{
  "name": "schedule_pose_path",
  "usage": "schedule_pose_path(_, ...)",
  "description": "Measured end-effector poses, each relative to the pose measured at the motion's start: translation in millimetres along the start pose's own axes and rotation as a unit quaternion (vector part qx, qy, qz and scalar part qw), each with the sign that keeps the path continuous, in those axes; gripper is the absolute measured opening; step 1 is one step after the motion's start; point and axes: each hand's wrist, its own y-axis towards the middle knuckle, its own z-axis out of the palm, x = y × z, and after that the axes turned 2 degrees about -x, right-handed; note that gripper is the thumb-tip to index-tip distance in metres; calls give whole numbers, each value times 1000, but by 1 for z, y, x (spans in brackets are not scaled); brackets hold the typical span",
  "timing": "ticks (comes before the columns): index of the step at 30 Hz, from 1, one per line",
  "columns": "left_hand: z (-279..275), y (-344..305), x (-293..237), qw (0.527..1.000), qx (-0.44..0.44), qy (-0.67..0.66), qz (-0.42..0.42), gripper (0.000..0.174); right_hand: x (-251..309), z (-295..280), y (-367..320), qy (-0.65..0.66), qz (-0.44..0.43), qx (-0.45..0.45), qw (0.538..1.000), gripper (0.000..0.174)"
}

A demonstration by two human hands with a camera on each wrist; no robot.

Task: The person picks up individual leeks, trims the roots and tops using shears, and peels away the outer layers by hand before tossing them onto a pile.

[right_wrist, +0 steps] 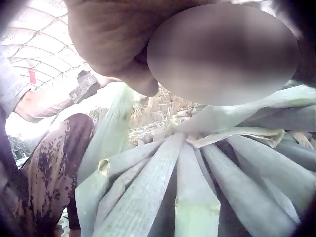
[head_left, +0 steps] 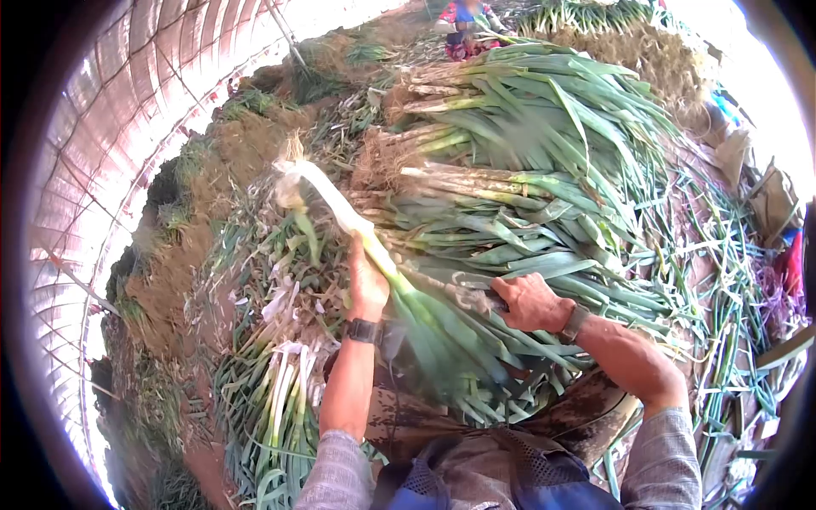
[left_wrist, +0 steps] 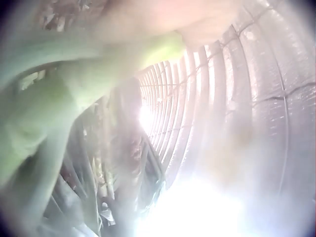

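In the head view my left hand [head_left: 367,285] grips a large leek [head_left: 336,200] round its stalk. Its white, rooted end points up and to the left, and its green leaves [head_left: 433,327] fan down to the right. My right hand [head_left: 534,303] has its fingers curled at the end of a greyish-brown strip [head_left: 455,293], which looks like a withered outer leaf and runs back toward the stalk. Green leaves [left_wrist: 44,113] cross the left wrist view below blurred fingers. In the right wrist view, broad leaves [right_wrist: 197,192] spread under the hand, whose fingertips are blurred out.
Bunches of leeks [head_left: 510,187] lie in rows ahead and to the right. A smaller pile [head_left: 289,399] lies beside my left forearm, amid leaf scraps. Another person [head_left: 466,25] is at the far end. A ribbed plastic tunnel wall [head_left: 144,93] curves along the left.
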Motion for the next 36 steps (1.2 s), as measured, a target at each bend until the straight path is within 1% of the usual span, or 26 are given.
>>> schedule_pose_path(2, 21, -13, -12, 998, 7, -68, 16, 36, 0, 1, 0, 13, -12, -10, 1000, 28)
schedule_pose_path(3, 16, -14, -15, 992, 102, -73, 29, 34, -2, 2, 1, 5, -8, -15, 1000, 30)
schedule_pose_path(4, 22, -17, -19, 992, 104, -72, 31, 34, -1, 0, 3, -3, -4, -20, 1000, 32)
schedule_pose_path(6, 30, -25, -23, 990, 137, -24, -24, 35, 5, -2, 2, 10, -10, -19, 1000, 32)
schedule_pose_path(7, 14, -8, -8, 996, 37, -86, -1, 38, 8, -4, 1, 22, -15, -17, 999, 31)
schedule_pose_path(8, 13, -10, -8, 996, 38, -86, -1, 38, 7, -3, 2, 22, -15, -18, 999, 31)
schedule_pose_path(10, 13, -16, -6, 996, 73, -54, -8, 38, 2, 0, 1, 15, 11, -44, 999, 33)
schedule_pose_path(11, 16, -20, -8, 992, 98, -83, -19, 37, 0, 0, 0, 15, 12, -44, 999, 33)
schedule_pose_path(13, 16, -22, -7, 989, 99, -106, -33, 37, -3, -3, 0, 2, -17, -43, 999, 36)
schedule_pose_path(14, 18, -24, -8, 986, 100, -128, -48, 37, -3, -4, 1, 0, -18, -45, 999, 36)
schedule_pose_path(15, 20, -28, -6, 987, 99, -111, -65, 36, -2, -4, 0, 7, -7, -53, 999, 37)
schedule_pose_path(16, 24, -32, -6, 987, 100, -111, -64, 36, 1, -5, 0, 15, 5, -61, 998, 37)
schedule_pose_path(18, 31, -38, -8, 986, 119, -102, -49, 35, 3, -11, 2, 13, 27, -42, 999, 38)
schedule_pose_path(19, 30, -36, -4, 992, 102, -72, -25, 35, 4, -17, 2, 25, 6, -54, 998, 38)
schedule_pose_path(20, 27, -35, -2, 992, 104, -72, -25, 35, 5, -22, 3, 37, -15, -67, 997, 39)
schedule_pose_path(21, 24, -34, 1, 993, 109, -36, -17, 34, 3, -24, 5, 36, -15, -68, 997, 39)
schedule_pose_path(22, 28, -35, 1, 994, 113, 0, -8, 34, 1, -27, 7, 41, -14, -94, 995, 39)
schedule_pose_path(23, 34, -39, 1, 995, 103, 17, -4, 35, 0, -28, 9, 46, -13, -120, 992, 40)
schedule_pose_path(24, 34, -39, 0, 995, 103, 17, -4, 35, 0, -29, 10, 47, -13, -121, 991, 40)
schedule_pose_path(26, 39, -41, -2, 978, 200, -24, -48, 35, 1, -36, 10, 38, -29, -129, 991, 42)
schedule_pose_path(28, 42, -45, 1, 977, 207, 6, -57, 37, 3, -39, 12, 49, -12, -126, 991, 43)
schedule_pose_path(30, 47, -44, 6, 982, 182, -15, -55, 38, 0, -41, 13, 41, -40, -152, 987, 33)
schedule_pose_path(31, 51, -46, 8, 988, 152, 1, -40, 41, 1, -43, 13, 41, -39, -153, 987, 33)
schedule_pose_path(32, 53, -46, 10, 987, 152, 1, -40, 41, 2, -46, 13, 48, -48, -153, 986, 31)
schedule_pose_path(34, 57, -46, 13, 973, 227, 36, -34, 46, 5, -48, 14, 55, -58, -154, 985, 30)
schedule_pose_path(36, 58, -45, 12, 973, 226, 21, -39, 48, 7, -48, 13, 51, 58, -129, 989, 27)
